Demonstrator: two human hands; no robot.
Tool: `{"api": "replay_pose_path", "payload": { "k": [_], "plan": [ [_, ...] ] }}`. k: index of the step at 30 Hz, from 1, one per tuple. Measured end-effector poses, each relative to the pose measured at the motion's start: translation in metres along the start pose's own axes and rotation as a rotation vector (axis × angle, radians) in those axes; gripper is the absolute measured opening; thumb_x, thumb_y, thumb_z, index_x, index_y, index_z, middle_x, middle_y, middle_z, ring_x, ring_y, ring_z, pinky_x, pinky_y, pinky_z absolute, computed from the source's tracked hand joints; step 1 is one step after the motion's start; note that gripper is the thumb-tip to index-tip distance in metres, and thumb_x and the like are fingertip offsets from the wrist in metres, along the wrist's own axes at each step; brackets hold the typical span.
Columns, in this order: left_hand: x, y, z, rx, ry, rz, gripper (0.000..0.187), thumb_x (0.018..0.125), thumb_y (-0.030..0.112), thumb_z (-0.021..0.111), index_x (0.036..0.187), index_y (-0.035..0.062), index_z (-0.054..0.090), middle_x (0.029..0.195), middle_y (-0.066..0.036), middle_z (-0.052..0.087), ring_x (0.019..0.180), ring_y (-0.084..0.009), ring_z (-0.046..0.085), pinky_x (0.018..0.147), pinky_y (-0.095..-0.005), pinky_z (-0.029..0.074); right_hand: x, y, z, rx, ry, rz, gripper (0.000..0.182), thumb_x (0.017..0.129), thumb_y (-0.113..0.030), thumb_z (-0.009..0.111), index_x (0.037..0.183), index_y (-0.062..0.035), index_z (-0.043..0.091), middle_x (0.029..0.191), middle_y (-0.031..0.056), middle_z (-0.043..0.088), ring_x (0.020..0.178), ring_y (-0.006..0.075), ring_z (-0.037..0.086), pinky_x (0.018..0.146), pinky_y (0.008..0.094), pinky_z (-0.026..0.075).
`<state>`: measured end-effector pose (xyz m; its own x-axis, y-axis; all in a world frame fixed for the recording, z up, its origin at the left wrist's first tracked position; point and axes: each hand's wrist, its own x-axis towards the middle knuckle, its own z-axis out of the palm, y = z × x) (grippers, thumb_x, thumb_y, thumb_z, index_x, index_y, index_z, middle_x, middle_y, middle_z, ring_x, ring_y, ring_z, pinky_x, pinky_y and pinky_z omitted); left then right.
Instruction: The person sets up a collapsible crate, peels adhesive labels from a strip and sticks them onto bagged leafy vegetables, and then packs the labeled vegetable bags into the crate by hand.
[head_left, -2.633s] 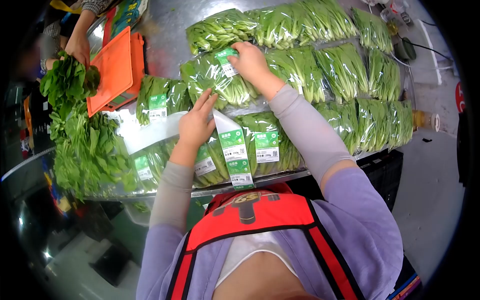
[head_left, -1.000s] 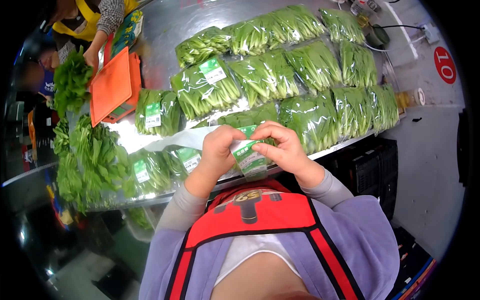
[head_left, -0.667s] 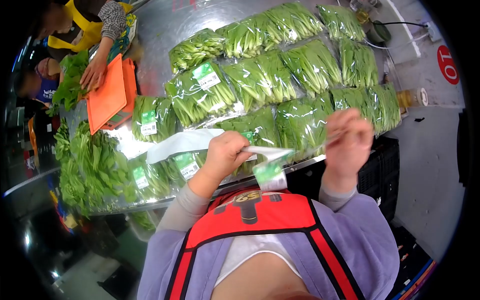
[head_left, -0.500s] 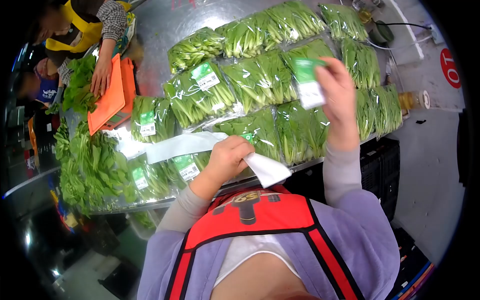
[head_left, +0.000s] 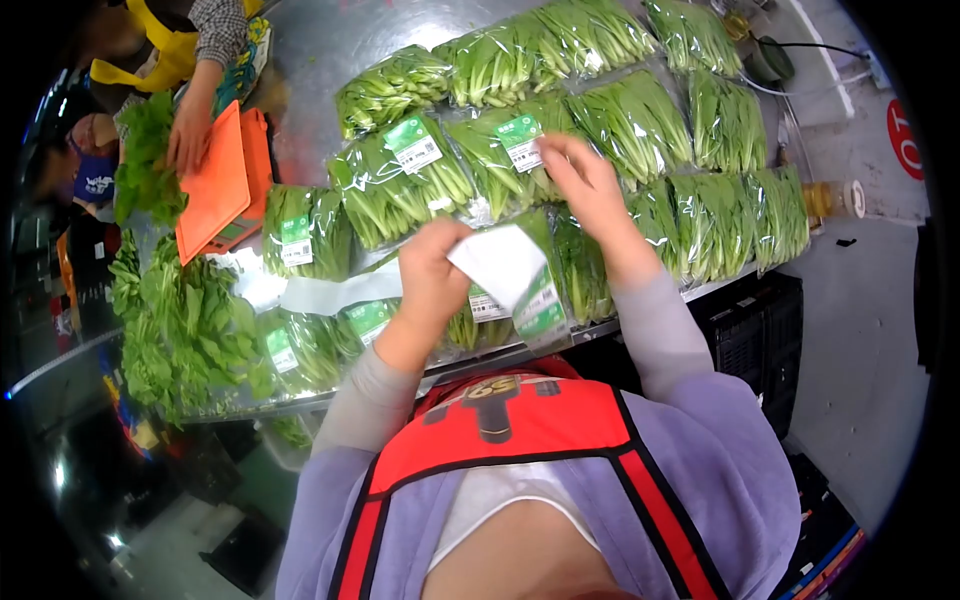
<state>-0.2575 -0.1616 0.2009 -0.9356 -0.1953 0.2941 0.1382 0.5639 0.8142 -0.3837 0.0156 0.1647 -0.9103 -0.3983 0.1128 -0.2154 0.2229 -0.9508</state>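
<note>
My left hand [head_left: 432,272] is closed round a strip of label backing paper [head_left: 335,294]. The strip trails to the left over the nearest bags, and its other end [head_left: 532,290] folds down to the right, carrying green-and-white labels. With fingertips pinched at its right edge, my right hand [head_left: 592,192] holds a green-and-white label [head_left: 520,142] against a clear bag of leafy greens [head_left: 478,150] in the middle row. The bag to its left [head_left: 400,190] bears a similar label [head_left: 412,143].
Rows of bagged greens [head_left: 625,120] cover much of the metal table [head_left: 310,60]. Loose greens [head_left: 190,335] lie at the left, beside an orange scale [head_left: 215,190]. Another person's hand [head_left: 190,130] is near the scale. Black crates [head_left: 755,335] stand below the right edge.
My right hand has moved left and down, bringing the label onto the middle-row bag. My left hand has risen slightly with the strip, whose labelled end now shows.
</note>
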Motion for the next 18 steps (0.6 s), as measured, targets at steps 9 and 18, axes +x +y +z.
{"api": "replay_pose_path", "payload": {
  "k": [9, 18],
  "plan": [
    [0.017, 0.041, 0.011, 0.321, -0.122, 0.474, 0.036, 0.063, -0.003, 0.062, 0.098, 0.0071, 0.061, 0.114, -0.011, 0.057, 0.097, -0.0273, 0.057, 0.080, -0.0360, 0.047, -0.112, -0.046, 0.001, 0.599, -0.173, 0.468, 0.017, 0.083, -0.012, 0.062, 0.096, -0.0004, 0.062, 0.075, -0.0042, 0.058, 0.066, 0.0015, 0.048, 0.057, 0.0190, 0.040],
    [-0.016, 0.050, 0.046, -0.303, -0.478, 0.107, 0.017, 0.068, -0.005, 0.059, 0.082, 0.0037, 0.061, 0.076, -0.010, 0.063, 0.068, -0.0262, 0.061, 0.060, -0.0308, 0.047, -0.151, -0.050, -0.023, 0.322, 0.176, 0.229, 0.021, 0.077, -0.010, 0.067, 0.095, -0.0016, 0.059, 0.088, 0.0041, 0.059, 0.078, 0.0105, 0.054, 0.067, 0.0238, 0.043]
  ]
}}
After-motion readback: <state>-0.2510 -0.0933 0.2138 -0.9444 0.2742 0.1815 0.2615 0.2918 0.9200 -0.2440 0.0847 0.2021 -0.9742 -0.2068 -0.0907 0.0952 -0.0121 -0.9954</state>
